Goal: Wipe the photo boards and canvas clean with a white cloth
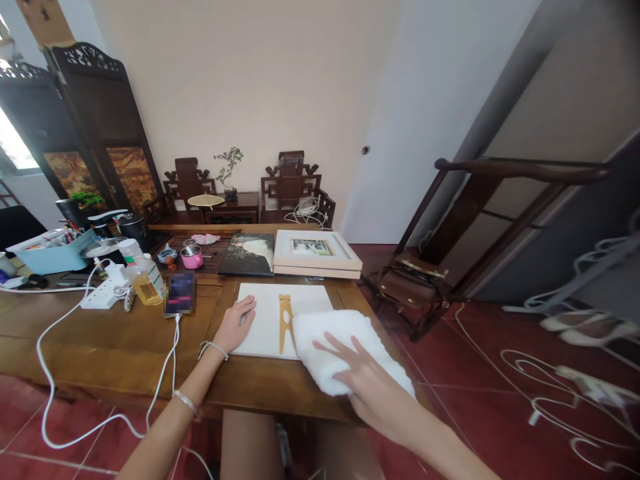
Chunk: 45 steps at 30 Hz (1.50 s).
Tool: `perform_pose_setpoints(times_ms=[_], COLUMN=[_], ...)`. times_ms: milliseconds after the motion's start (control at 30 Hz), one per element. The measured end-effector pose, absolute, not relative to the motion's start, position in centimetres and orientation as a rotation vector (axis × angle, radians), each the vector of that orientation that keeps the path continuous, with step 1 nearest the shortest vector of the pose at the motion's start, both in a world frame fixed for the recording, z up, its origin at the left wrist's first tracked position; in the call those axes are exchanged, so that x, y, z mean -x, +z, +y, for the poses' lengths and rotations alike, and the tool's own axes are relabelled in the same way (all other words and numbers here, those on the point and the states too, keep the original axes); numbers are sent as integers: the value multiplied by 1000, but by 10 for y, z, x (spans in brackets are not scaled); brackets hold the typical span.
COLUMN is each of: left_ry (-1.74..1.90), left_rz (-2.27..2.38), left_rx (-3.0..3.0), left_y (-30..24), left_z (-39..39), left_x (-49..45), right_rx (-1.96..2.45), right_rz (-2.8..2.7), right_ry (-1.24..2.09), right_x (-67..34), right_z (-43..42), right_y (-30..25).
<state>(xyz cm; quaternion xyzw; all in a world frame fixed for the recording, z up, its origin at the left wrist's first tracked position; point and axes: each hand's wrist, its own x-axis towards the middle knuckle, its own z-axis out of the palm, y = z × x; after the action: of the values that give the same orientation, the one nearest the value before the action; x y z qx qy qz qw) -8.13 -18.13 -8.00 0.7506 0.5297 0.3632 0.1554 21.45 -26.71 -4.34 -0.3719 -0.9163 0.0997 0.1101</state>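
A white canvas board lies flat on the wooden table in front of me, with a tan, bear-eared cutout shape upright along its middle. My left hand rests on the board's left edge, fingers stretched forward; a small grey patch shows under them, too unclear to name. A folded white towel covers the board's lower right corner and part of the table's front edge. On top of the towel lies my right hand, its fingers spread and not gripping.
Behind the board lie a framed picture and a dark painting. To the left are a phone on a cable, a bottle, a power strip and a blue bin. A wooden chair stands right.
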Motion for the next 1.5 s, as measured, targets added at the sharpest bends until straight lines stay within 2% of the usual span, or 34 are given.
perform_pose_setpoints(times_ms=[400, 533, 833, 933, 1267, 1367, 1500], left_ry=[1014, 1015, 1037, 1033, 1029, 1032, 1049], left_rz=[1504, 1507, 1524, 1531, 1517, 1507, 1502], left_rx=[-2139, -2145, -2147, -2139, -2142, -2142, -2131], left_y=[-78, -78, -78, -79, -77, -77, -78], left_z=[-181, -182, -180, -180, -181, -181, -180], left_x=[83, 83, 80, 81, 83, 84, 84], right_rx=[1366, 1340, 1132, 1138, 1254, 1253, 1220], right_rz=[-2635, -2638, -2711, -2693, -2752, -2765, -2804], right_ry=[193, 169, 331, 318, 150, 161, 197], right_x=[-183, -186, -214, -213, -187, -186, -195], right_z=[-138, -156, -269, -256, -122, -128, -178], right_y=[-39, -41, -31, -31, -28, -22, -16])
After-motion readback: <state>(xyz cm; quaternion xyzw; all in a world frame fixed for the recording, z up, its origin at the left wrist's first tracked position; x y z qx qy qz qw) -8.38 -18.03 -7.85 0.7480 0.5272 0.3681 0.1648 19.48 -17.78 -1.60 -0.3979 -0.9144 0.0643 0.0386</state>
